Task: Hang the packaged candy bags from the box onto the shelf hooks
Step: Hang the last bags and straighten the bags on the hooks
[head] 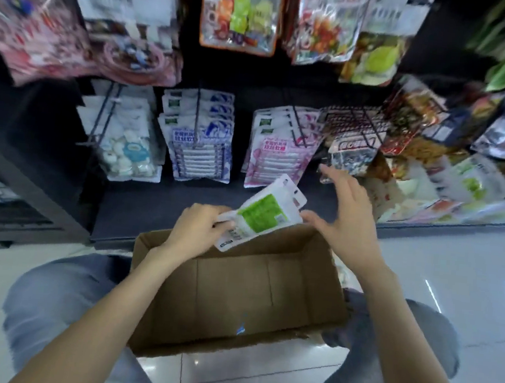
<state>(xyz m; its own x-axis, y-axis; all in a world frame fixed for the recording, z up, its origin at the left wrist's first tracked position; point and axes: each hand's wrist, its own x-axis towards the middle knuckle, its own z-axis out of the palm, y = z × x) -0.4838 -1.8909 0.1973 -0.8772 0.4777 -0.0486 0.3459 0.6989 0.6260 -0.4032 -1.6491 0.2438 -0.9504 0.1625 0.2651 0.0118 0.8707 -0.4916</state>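
Note:
My left hand (200, 226) grips the lower end of a white candy bag with a green label (263, 212), held tilted above the far edge of the cardboard box (235, 294). The bag's hang hole points up and right toward the shelf. My right hand (340, 206) hovers just right of the bag with fingers spread, its thumb close to the bag's edge; whether it touches is unclear. The box interior that I can see holds no bags. Wire hooks (356, 124) with hanging bags line the dark shelf behind.
Rows of hung packages fill the shelf: white candies (126, 145), blue bags (202, 143), pink bags (276, 150), dark and red bags (373, 141) at right. Larger bags hang above. The box sits between my knees on a glossy tiled floor (467, 289).

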